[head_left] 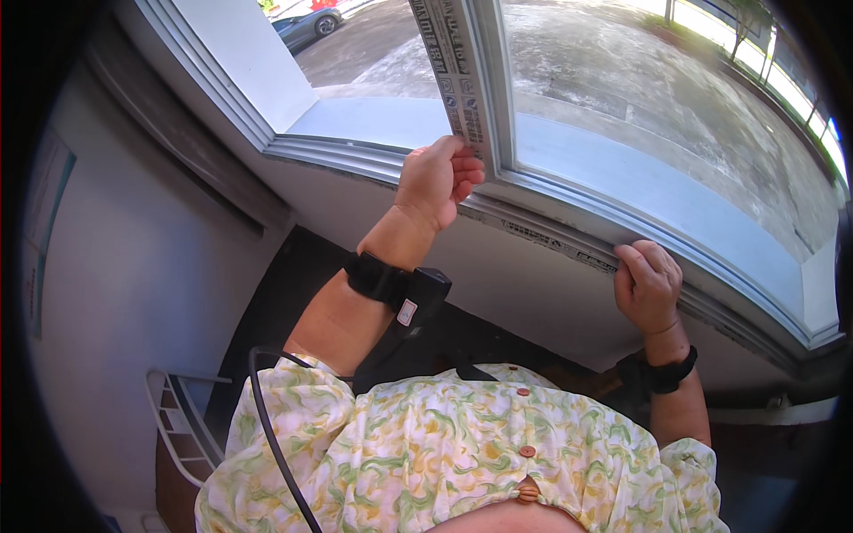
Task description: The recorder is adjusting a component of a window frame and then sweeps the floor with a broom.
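A sliding window has a pale metal sash frame point(473, 93) with a printed film strip down its upright stile. My left hand point(434, 182) is at the bottom of that stile, fingers curled against it; the thumb side is uppermost and the fingertips are partly hidden. Lower and to the right, my right hand point(649, 284) has its fingers bent over the inner edge of the bottom track point(560, 244), which also carries printed film. A black band with a small box point(418, 298) is strapped on my left forearm, and another band point(662, 369) on my right wrist.
A white wall point(107, 249) with a grey curtain or pipe-like strip is at left. A white wire rack point(169, 426) stands low left, and a black cable loops by my left arm. Outside lie a pale ledge point(657, 195), concrete ground and a parked car point(302, 34).
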{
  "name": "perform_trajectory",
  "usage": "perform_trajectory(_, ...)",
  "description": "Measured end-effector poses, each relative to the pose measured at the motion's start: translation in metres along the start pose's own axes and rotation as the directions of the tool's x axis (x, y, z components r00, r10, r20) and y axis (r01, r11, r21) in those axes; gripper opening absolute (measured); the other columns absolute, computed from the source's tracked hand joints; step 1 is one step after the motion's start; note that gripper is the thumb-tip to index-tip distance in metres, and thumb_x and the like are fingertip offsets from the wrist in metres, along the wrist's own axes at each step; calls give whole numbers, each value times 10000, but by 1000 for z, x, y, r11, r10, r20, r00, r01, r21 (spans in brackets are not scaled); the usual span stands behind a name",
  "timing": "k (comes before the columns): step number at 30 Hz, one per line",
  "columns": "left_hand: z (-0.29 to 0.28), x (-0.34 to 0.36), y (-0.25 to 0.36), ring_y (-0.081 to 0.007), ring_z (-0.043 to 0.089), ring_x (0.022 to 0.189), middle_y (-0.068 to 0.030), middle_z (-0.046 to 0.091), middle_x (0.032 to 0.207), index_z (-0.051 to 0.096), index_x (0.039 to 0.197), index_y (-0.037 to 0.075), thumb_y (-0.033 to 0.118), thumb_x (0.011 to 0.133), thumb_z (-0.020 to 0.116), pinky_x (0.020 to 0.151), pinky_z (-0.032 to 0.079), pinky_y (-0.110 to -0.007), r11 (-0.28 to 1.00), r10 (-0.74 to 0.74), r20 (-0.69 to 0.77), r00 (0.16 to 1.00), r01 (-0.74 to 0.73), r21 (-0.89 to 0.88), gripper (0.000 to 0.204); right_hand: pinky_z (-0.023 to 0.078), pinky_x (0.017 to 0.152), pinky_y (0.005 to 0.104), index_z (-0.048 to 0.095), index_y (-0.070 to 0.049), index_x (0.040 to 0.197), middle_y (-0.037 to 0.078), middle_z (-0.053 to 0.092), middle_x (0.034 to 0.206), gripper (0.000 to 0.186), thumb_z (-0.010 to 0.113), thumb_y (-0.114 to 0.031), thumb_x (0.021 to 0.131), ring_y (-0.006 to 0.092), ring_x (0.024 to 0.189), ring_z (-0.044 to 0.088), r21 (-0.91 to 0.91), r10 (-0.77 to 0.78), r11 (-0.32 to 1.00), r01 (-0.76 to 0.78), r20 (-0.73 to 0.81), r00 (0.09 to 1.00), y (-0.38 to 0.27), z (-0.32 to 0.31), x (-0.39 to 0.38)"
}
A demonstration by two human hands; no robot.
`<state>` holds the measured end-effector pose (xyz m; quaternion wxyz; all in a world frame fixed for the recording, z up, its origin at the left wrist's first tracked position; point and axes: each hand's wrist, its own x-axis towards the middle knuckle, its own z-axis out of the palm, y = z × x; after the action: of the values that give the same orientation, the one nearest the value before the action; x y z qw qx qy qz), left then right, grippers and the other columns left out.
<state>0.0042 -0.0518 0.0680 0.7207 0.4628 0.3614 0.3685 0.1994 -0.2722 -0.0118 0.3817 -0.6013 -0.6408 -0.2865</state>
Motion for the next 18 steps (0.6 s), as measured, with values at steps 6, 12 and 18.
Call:
perform_trajectory(6,-1,3,-5,-125,524,552,-42,577,665,607,844,14,140,885,543,489,415,-224,999,33,-36,999,-34,-8,147,493,628,342,629,-68,861,66,569,810,215,614,10,661,249,690,592,-14,-4,1000,4,6,1000,0,-1,0)
perform_trajectory(12,-7,6,-17,-125,523,561,-35,572,665,602,850,29,120,896,557,516,433,-234,983,143,42,989,-137,-124,111,494,628,340,633,-75,852,60,571,805,212,616,5,657,245,689,594,-29,0,1000,0,-9,1000,1,2,-1)
perform_trajectory(18,-9,7,-19,-128,540,572,-32,587,663,600,863,45,122,905,556,527,449,-234,969,226,87,970,-216,-117,98,493,624,338,635,-81,843,55,571,799,208,615,5,654,241,683,593,-39,4,999,-4,2,1000,0,1,-1)
